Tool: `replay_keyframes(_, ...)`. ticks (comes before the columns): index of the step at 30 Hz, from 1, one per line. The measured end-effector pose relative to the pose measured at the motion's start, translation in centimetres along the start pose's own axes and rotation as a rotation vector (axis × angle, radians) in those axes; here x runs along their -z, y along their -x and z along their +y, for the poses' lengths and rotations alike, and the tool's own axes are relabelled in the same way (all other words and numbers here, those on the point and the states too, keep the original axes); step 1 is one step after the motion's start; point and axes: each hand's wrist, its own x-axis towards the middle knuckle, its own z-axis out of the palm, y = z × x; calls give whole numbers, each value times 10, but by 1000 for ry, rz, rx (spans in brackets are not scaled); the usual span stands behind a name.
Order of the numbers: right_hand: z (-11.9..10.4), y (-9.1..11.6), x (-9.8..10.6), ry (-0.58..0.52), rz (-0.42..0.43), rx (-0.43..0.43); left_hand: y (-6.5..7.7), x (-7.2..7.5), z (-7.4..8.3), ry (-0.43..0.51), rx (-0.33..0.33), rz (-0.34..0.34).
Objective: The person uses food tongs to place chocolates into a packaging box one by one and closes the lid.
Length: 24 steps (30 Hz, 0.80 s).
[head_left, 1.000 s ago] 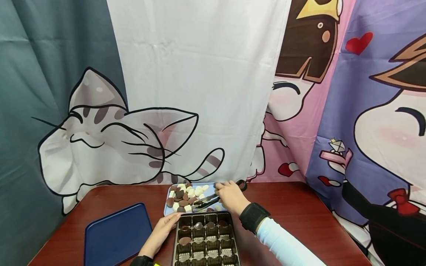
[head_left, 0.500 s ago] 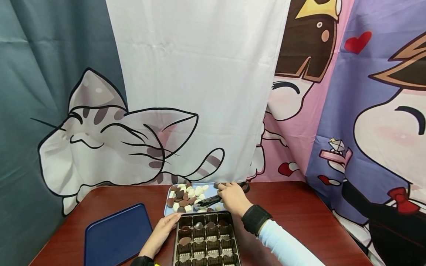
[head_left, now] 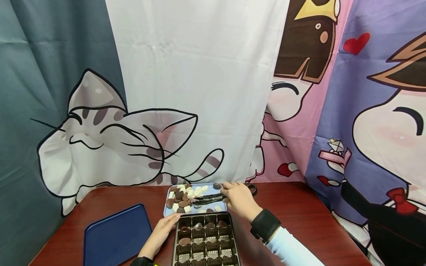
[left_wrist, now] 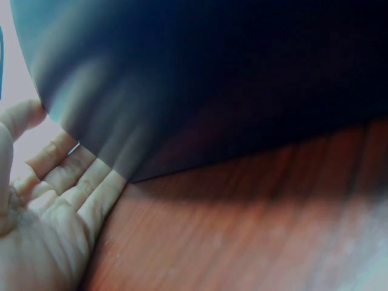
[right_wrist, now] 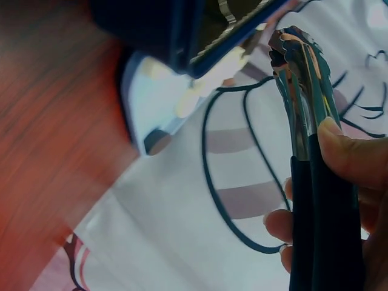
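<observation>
My right hand [head_left: 240, 199] grips black-handled metal tongs [head_left: 209, 199], with the thumb along one arm in the right wrist view. The tongs' tips lie close together, over a light-blue tray [head_left: 209, 190] of white, milk and dark chocolate pieces [head_left: 181, 196]. Nearer to me stands a dark compartment box [head_left: 204, 213]; brown pieces sit in its far row, and another brown disc [head_left: 184, 241] lies in the second row at left. My left hand [head_left: 163, 231] rests at the box's far left corner, its fairly straight fingers [left_wrist: 91, 182] and thumb against the dark side wall.
A dark blue tray [head_left: 117, 234] lies on the brown table [head_left: 283, 221], left of my left hand. Behind the table hangs a curtain [head_left: 206, 92] with cartoon figures. A lone dark piece [head_left: 217, 186] lies at the light-blue tray's far right.
The tongs' arms have come together. My right hand has moved right with the tongs, baring the dark piece at the light-blue tray's far right. The left hand stays at the box.
</observation>
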Motion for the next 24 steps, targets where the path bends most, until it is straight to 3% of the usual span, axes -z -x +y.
replay_keyframes(3, -6, 5, 9, -28, 7, -13, -7, 7, -15, -9, -36, -26)
replay_keyframes(6, -11, 11, 19, -42, 4, -16, -4, 8, -14, -13, -97, -48)
replay_keyframes(13, -20, 32, 39, -53, 27, 22, 12, -4, 20, -17, -88, -14)
replay_keyframes(17, -25, 43, 46, -80, 18, 48, 17, -5, 29, -20, -83, -23)
replay_keyframes(21, -28, 53, 48, -120, -30, 58, 15, -5, 23, -5, -69, -29)
replay_keyframes(24, -29, 59, 46, -145, -56, 58, 5, -2, 6, -5, -44, -13)
